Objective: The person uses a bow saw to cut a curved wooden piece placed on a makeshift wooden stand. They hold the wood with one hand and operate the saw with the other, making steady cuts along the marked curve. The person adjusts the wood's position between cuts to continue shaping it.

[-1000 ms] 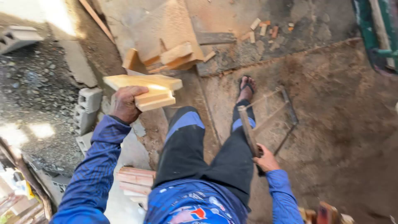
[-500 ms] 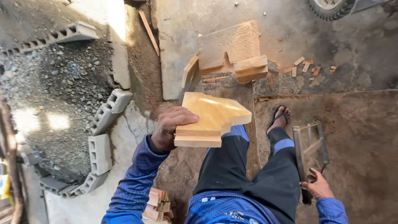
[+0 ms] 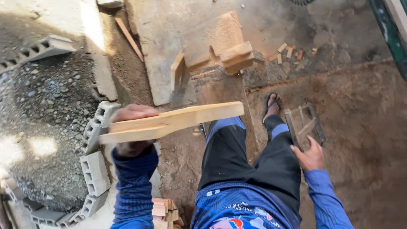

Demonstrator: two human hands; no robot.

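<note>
While the person stands on bare earth and looks down, their left hand (image 3: 132, 129) is wrapped tightly round one end of a stack of pale wooden boards (image 3: 174, 122). The boards are held level in the air above the ground, jutting out to the right in front of the person's legs, touching nothing but the hand. The right hand (image 3: 310, 156) hangs low beside the right leg, fingers curled over the top of a wooden frame saw (image 3: 303, 125), whose lower end sits near the dirt just beside the sandalled foot (image 3: 272, 105); how firmly it grips cannot be told. Both arms wear blue sleeves, and the legs wear dark trousers with blue trim.

Ahead of the feet, at the edge of a concrete slab (image 3: 157, 46), lies a heap of wood offcuts (image 3: 216, 48), with a scatter of small blocks (image 3: 292, 51) to its right. A thin strip of wood (image 3: 129, 39) lies along the slab's left edge. To the person's left, grey hollow blocks (image 3: 94, 169) form a curved border round a bed of gravel (image 3: 42, 118). Just below the left elbow sits a small pile of reddish wood pieces (image 3: 163, 211).
</note>
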